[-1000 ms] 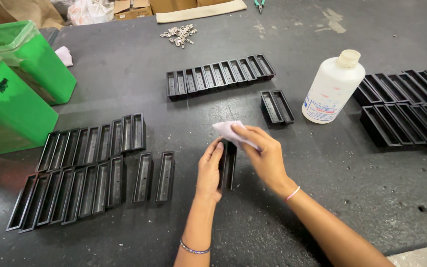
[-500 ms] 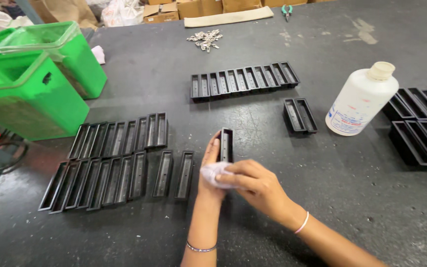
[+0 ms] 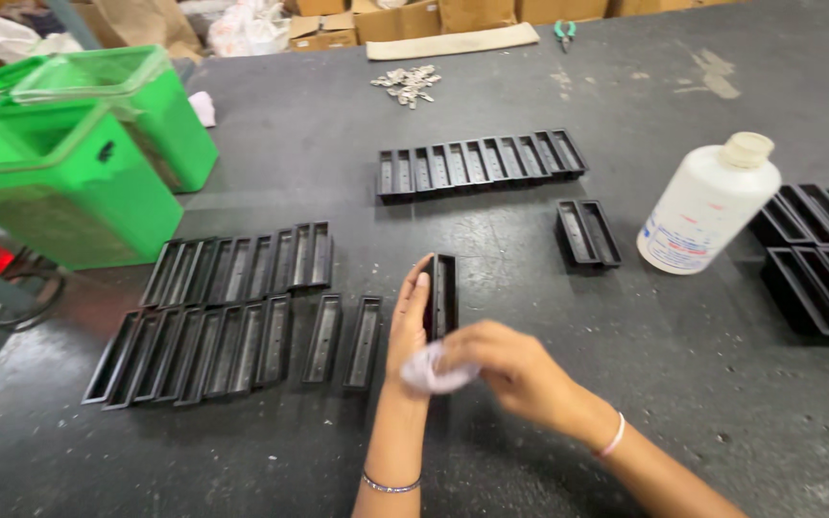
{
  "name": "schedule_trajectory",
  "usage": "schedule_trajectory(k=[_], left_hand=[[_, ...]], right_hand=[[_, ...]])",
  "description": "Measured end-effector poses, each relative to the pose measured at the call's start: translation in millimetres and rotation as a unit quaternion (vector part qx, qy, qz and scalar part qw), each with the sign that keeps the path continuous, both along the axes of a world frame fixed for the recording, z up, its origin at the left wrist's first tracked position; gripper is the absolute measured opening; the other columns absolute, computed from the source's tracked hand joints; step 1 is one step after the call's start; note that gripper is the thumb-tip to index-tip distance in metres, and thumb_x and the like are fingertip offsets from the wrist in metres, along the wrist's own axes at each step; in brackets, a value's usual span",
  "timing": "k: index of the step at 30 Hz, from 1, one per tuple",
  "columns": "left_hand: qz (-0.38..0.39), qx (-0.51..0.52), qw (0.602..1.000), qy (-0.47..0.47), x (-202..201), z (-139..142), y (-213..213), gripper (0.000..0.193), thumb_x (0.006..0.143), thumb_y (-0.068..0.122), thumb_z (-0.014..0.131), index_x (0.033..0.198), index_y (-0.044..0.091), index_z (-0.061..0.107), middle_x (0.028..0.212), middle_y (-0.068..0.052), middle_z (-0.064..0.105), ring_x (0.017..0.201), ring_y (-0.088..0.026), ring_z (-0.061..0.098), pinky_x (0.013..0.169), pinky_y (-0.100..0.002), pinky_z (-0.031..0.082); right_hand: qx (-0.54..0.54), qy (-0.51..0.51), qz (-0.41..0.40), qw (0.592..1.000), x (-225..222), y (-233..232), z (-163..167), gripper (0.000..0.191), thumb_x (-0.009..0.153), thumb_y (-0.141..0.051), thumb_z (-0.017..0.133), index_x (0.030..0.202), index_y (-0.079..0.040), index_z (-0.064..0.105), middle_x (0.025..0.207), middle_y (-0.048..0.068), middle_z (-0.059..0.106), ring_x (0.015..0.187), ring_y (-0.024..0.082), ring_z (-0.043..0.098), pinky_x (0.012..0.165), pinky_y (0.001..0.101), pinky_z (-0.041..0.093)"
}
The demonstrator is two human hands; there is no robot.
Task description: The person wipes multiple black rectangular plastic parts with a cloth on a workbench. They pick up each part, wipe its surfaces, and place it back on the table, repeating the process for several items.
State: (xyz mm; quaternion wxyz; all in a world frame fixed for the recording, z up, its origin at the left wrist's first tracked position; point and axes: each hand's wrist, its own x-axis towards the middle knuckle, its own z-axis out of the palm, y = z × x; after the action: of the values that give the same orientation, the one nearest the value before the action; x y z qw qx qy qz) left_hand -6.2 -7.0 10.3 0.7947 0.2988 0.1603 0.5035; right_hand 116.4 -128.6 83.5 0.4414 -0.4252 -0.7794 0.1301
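Since half a second ago, the right hand has been sliding the cloth a little lower along the tray, and the head camera has been swinging left, so the bottle and the right-hand trays are drifting toward the frame's edge. A second ago the cloth was lifted above the tray's far end; now it is pressing at the near end.

Nearest the camera, the right hand is closing its fingers on the pale cloth, pinching it against the near end of the black tray. The left hand is lying flat along the tray's left wall, fingers straight, steadying it on edge on the dark table. A bracelet is showing on each wrist.

Just left of the hands, two single trays are lying side by side, and beyond them two packed rows of trays are sitting close together, the nearer row longer.

Farther out, a short pair of trays is lying to the right, with the white bottle standing upright near it. More black trays are crowding the right edge. Another long row is lying past the middle.

At the left, two green bins are standing together. At the far side, a heap of small metal parts, green-handled pliers and cardboard boxes are resting.
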Motion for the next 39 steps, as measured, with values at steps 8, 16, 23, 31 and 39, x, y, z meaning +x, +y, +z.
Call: schedule_trajectory(k=[8, 16, 23, 31, 39], left_hand=[[0.040, -0.075, 0.994, -0.061, -20.7, -4.0, 19.6, 0.036, 0.103, 0.034, 0.058, 0.133, 0.017, 0.065, 0.085, 0.004, 0.066, 0.063, -0.007, 0.062, 0.053, -0.026, 0.052], [-0.061, -0.061, 0.995, -0.051, -18.5, 3.2, 6.9, 0.040, 0.104, 0.043, 0.059, 0.125, 0.010, 0.062, 0.075, -0.004, 0.064, 0.053, -0.012, 0.059, 0.042, -0.022, 0.045], [-0.052, -0.063, 0.997, 0.017, 4.1, 11.2, -12.4, 0.043, 0.101, 0.036, 0.058, 0.136, 0.011, 0.063, 0.084, -0.001, 0.066, 0.060, -0.010, 0.061, 0.052, -0.026, 0.054], [-0.072, -0.075, 0.994, 0.038, 28.6, -1.6, -31.0, 0.040, 0.104, 0.032, 0.058, 0.136, 0.009, 0.064, 0.102, -0.002, 0.071, 0.075, -0.008, 0.067, 0.063, -0.023, 0.056], [-0.051, -0.035, 0.996, -0.058, -17.4, -10.1, 18.9, 0.037, 0.104, 0.046, 0.061, 0.114, 0.010, 0.066, 0.072, -0.003, 0.061, 0.055, -0.014, 0.059, 0.042, -0.026, 0.049]], right_hand=[[-0.078, 0.023, 0.080, 0.993, 30.2, 0.6, -5.1, 0.044, 0.073, 0.019, 0.060, 0.104, -0.008, 0.074, 0.119, 0.010, 0.075, 0.120, 0.026, 0.070, 0.100, 0.0391, 0.055], [-0.175, 0.261, -0.192, 0.930, 58.6, 17.3, -17.6, 0.029, 0.094, 0.001, 0.064, 0.120, -0.010, 0.070, 0.101, 0.002, 0.074, 0.087, 0.010, 0.067, 0.073, 0.0251, 0.056], [-0.030, 0.253, -0.279, 0.926, 43.1, 10.1, -5.9, 0.031, 0.098, 0.002, 0.061, 0.127, -0.007, 0.066, 0.109, 0.001, 0.070, 0.092, 0.007, 0.061, 0.076, 0.0214, 0.050], [0.126, 0.041, -0.253, 0.958, 28.7, 1.8, -1.3, 0.044, 0.082, 0.011, 0.067, 0.122, -0.006, 0.066, 0.123, 0.015, 0.068, 0.114, 0.033, 0.068, 0.095, 0.0377, 0.055], [-0.012, 0.008, 0.045, 0.999, -5.1, -2.2, -7.4, 0.052, 0.071, 0.017, 0.061, 0.114, -0.009, 0.070, 0.117, 0.013, 0.069, 0.112, 0.034, 0.068, 0.098, 0.0407, 0.054]])
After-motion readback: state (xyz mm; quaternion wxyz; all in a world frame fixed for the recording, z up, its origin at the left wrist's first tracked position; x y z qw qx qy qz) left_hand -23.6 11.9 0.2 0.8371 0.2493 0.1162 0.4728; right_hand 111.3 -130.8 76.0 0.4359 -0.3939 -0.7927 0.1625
